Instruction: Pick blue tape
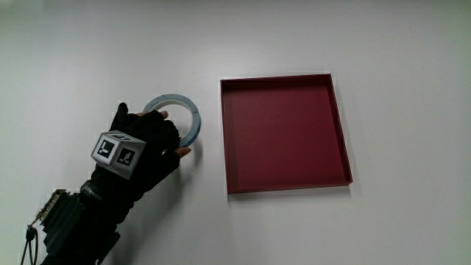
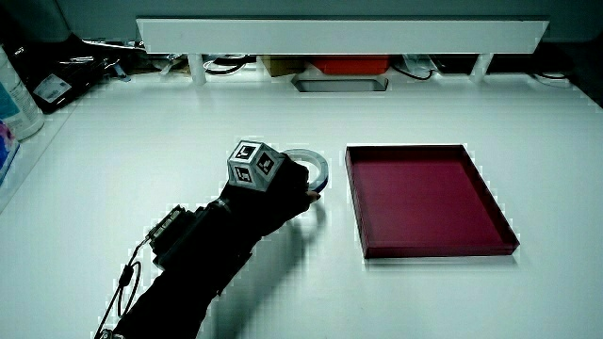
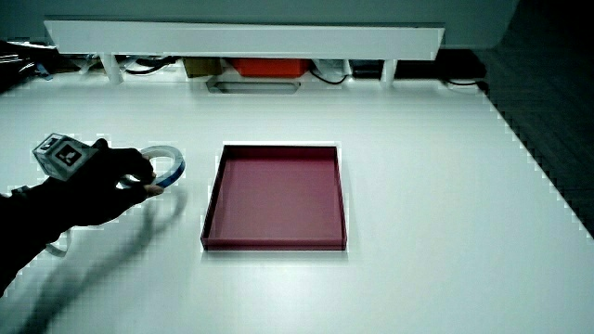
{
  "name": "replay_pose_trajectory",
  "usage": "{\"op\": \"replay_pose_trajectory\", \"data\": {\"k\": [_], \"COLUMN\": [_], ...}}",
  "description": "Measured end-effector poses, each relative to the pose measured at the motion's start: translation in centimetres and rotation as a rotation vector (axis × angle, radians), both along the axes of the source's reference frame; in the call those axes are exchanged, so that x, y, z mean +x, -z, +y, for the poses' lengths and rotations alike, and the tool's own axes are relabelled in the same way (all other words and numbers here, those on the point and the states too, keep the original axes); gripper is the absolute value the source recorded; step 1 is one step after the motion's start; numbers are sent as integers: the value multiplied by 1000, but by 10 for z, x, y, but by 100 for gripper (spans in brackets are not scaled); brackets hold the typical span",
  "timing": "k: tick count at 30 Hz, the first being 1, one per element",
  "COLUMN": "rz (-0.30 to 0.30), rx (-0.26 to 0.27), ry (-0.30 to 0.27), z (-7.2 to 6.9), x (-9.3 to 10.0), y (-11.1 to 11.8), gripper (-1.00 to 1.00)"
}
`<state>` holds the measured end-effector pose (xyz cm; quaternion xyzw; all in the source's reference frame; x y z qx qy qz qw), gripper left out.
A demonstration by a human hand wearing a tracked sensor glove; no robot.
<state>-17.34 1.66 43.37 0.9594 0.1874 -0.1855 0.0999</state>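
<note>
Main view: tape (image 1: 185,105), a pale blue ring, flat on the table (image 1: 88,51) beside the red tray (image 1: 285,185); hand (image 1: 143,143) over the ring's nearer part, fingers curled round its rim, cube (image 1: 118,153) on the glove's back

In both side views: hand (image 2: 273,193) (image 3: 102,181) gripping the tape (image 2: 316,162) (image 3: 172,160), which lies apart from the tray (image 2: 433,250) (image 3: 274,243); partition (image 2: 339,36) (image 3: 241,39) at the table's edge; forearm (image 2: 188,273) toward the person

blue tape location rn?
The blue tape lies on the white table beside the empty red tray, with the hand over its nearer part, fingers closing on the ring; both side views agree.
</note>
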Motion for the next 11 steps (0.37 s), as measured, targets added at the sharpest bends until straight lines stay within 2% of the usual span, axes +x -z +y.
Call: {"op": "replay_pose_trajectory", "data": {"k": [1, 2, 3, 4, 6, 7, 8, 10, 11], "rz": [12, 33, 15, 17, 61, 68, 63, 94, 83], "rx": [24, 35, 63, 64, 76, 93, 90, 100, 97], "ry": [-27, -19, -52, -75, -94, -109, -114, -120, -135], "z": [0, 1, -1, -2, -5, -6, -8, -11, -13], "x": [5, 9, 16, 22, 33, 39, 44, 52, 57], "y": [5, 8, 16, 18, 24, 29, 30, 30, 32], "gripper": [100, 100, 100, 100, 100, 100, 100, 100, 100]}}
